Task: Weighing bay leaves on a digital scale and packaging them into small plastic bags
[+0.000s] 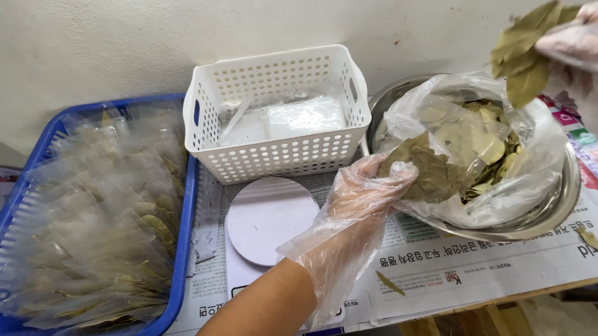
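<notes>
Nearest to me, my left hand (363, 196), in a thin clear plastic glove, reaches forward over the newspaper (445, 263) that covers the table. Its grip is closed on a bunch of dry bay leaves (427, 170) at the edge of the clear plastic bag (519, 188). This bag lies open inside a metal bowl (559, 205) and holds more leaves. Just beside my wrist stands a small white scale (268, 218) with a round plate. To the left is a blue basket (184, 251) full of packed leaf bags. Behind the scale sits a white basket (272, 152) with empty clear bags. Farther, upper right, my right hand (594, 37), also gloved, pinches several leaves (524, 57) above the bowl.
</notes>
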